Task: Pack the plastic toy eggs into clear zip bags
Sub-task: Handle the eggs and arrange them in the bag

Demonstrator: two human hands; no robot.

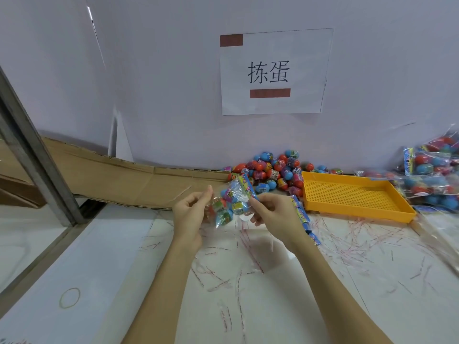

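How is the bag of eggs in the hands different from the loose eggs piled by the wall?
The bag is held off the table, pinched between the left hand and right hand; the loose eggs lie against the wall. The bag's eggs are few and wrapped in clear plastic; the loose eggs are many and uncovered. Both show blue and red eggs with printed bands.
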